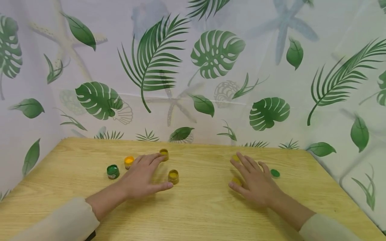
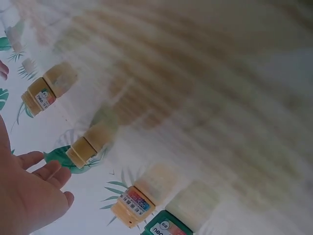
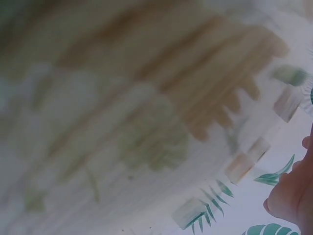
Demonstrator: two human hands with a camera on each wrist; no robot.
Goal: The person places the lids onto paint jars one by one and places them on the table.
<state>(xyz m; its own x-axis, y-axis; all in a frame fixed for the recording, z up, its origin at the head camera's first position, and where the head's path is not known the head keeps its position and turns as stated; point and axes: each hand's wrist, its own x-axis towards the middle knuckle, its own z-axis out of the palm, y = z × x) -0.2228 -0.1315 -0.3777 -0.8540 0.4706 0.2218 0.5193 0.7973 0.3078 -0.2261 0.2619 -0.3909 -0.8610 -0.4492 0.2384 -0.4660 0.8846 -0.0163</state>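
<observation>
My left hand (image 1: 141, 177) hovers low over the table with its fingers loosely spread. Its fingertips overlap a small open jar of ochre paint (image 1: 164, 155), and its thumb comes close to a nearer jar of mustard-yellow paint (image 1: 173, 177); contact cannot be told. An orange paint jar (image 1: 129, 163) and a green one (image 1: 113, 172) stand left of that hand. Apart on the right, my right hand (image 1: 256, 182) has spread fingers that partly cover two yellow round lids, one farther (image 1: 235, 157), one nearer (image 1: 237, 181). Beyond its little finger lies a green lid (image 1: 275, 173).
The wood-grain table (image 1: 205, 214) meets a leaf-printed white cloth wall (image 1: 193, 117) at its back edge, and the cloth continues at both sides. In the left wrist view the labelled orange jar (image 2: 133, 205) stands beside the green jar (image 2: 166, 225). The right wrist view is largely blurred.
</observation>
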